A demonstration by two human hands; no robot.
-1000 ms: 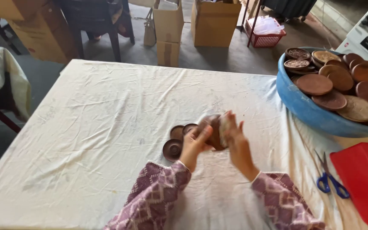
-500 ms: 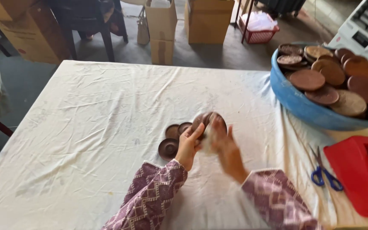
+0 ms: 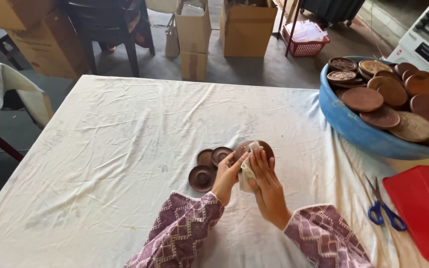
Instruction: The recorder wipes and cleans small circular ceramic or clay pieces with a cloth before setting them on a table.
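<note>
My left hand (image 3: pixel 228 173) grips the near edge of a round brown wooden dish (image 3: pixel 263 148) held just above the table. My right hand (image 3: pixel 266 184) presses a small whitish cloth (image 3: pixel 248 170) against the dish's face, covering most of it. Three small brown saucers (image 3: pixel 205 167) lie on the white tablecloth (image 3: pixel 115 149) just left of my hands. Both forearms wear purple patterned sleeves.
A big blue basin (image 3: pixel 358 131) heaped with brown round dishes stands at the right. Blue-handled scissors (image 3: pixel 384 211) and a red tape dispenser (image 3: pixel 420 211) lie at the near right corner. Cardboard boxes (image 3: pixel 247 27), a dark chair and a red basket (image 3: pixel 305 43) stand on the floor beyond the table.
The cloth and my right hand have shifted across the dish's face, and both hands with the dish sit slightly lower and nearer the table. The saucers have not moved.
</note>
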